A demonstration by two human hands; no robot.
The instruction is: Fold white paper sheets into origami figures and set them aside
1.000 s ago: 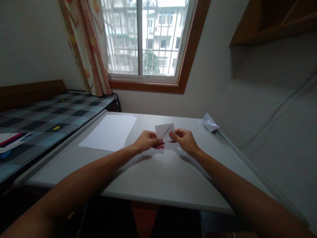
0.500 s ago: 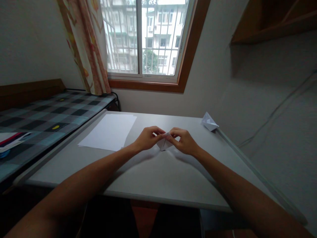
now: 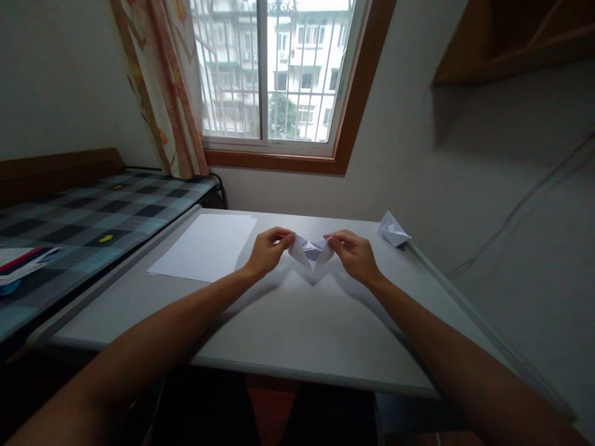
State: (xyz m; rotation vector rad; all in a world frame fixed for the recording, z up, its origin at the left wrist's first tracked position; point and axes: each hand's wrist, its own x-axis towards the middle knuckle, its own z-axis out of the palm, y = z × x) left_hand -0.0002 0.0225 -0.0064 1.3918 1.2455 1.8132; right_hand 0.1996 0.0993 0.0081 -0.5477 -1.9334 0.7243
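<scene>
Between my hands is a folded white paper (image 3: 312,250), spread into a V shape with creased layers in its middle. My left hand (image 3: 270,249) pinches its left upper corner between thumb and fingers. On the other side, my right hand (image 3: 354,251) pinches the right upper corner the same way. The paper's lower point is close to the tabletop; whether it touches I cannot tell. A finished-looking folded paper boat (image 3: 394,229) sits at the table's far right corner, apart from both hands.
White paper sheets (image 3: 199,246) lie stacked on the left of the white table (image 3: 297,328). A bed with a checked cover (image 3: 93,214) adjoins the table's left side. A wall and a hanging cable (image 3: 511,217) are on the right, below a wooden shelf (image 3: 520,62).
My hands have moved apart, left hand to the left and right hand to the right. The folded paper between them has been pulled from a compact shape into a wider, opened one.
</scene>
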